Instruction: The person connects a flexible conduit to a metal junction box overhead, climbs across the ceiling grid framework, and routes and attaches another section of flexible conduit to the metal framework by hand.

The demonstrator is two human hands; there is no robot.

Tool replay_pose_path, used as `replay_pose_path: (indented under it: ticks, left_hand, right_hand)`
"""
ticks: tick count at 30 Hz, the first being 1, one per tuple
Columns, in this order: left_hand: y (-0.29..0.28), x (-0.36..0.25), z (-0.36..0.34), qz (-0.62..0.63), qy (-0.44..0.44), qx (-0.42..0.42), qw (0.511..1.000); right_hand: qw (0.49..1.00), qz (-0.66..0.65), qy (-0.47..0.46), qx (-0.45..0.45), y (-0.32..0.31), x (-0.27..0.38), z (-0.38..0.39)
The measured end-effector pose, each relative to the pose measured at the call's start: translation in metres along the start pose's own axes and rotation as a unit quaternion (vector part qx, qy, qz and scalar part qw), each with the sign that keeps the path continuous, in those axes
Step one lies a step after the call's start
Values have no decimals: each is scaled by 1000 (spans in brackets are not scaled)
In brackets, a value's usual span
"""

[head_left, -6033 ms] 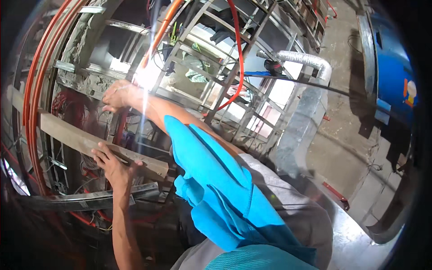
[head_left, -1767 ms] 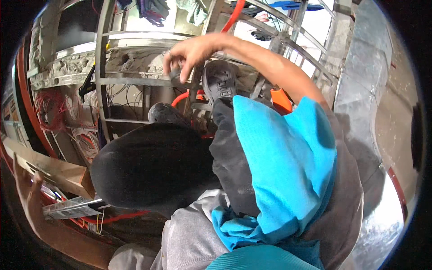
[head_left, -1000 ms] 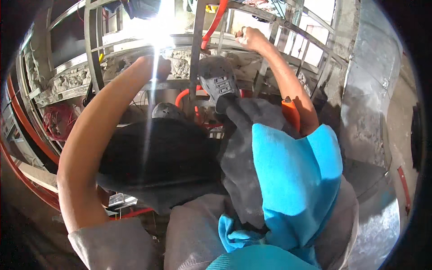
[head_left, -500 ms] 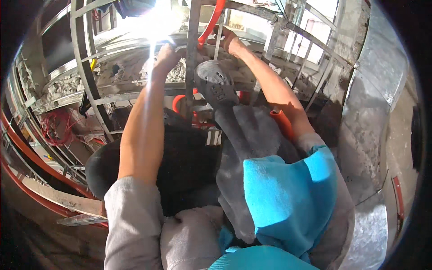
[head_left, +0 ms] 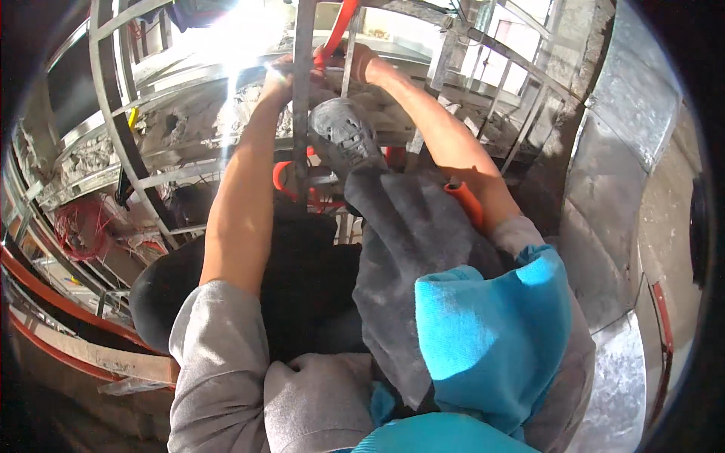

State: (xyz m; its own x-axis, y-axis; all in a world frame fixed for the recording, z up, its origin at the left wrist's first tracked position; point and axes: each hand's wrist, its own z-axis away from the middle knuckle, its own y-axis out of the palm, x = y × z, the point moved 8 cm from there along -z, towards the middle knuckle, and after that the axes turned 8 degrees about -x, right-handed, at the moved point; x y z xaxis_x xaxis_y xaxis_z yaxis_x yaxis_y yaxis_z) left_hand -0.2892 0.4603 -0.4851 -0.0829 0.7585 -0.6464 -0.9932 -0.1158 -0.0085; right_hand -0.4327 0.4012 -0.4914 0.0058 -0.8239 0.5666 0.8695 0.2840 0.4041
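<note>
Both my arms reach forward through an upright metal frame [head_left: 301, 113]. At the far side, beside its middle upright, my left hand [head_left: 279, 79] is closed, partly lost in bright glare; what it grips, if anything, is hidden. A flexible orange-red tube [head_left: 340, 29] comes down from the top and ends low between my hands. My right hand [head_left: 359, 62] is on the other side of the upright, its fingers curled at the tube's lower part and partly hidden behind a thin metal bar. Under my right forearm, a short orange-red pipe end [head_left: 464, 204] sticks up.
My dusty grey shoe [head_left: 343, 128] rests against the frame between my arms. Broken masonry [head_left: 181, 117] runs behind the bars. A tangle of red wire [head_left: 81, 229] and long orange-red pipes [head_left: 68, 309] lie at left. Grey sheet-metal ducting [head_left: 604, 204] stands at right.
The view has shifted slightly, so the frame sits further left. My left hand has come closer to the middle upright and the tube's lower end. My right hand stays by the tube.
</note>
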Motion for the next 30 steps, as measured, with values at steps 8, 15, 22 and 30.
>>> replay_pose_path:
  ticks: [8, 15, 22, 30]
  left_hand:
    - [13, 40, -31, 262, -93, 94, 956]
    - [57, 47, -32, 362, -157, 145, 908]
    - [27, 43, -38, 239, -20, 76, 968]
    - [29, 28, -39, 189, 6, 98, 977]
  right_hand:
    - [979, 198, -46, -8, 19, 25, 10]
    - [987, 151, -46, -21, -9, 28, 24]
    - [956, 287, -32, -45, 7, 32, 24]
    - [950, 293, -102, -30, -3, 32, 7]
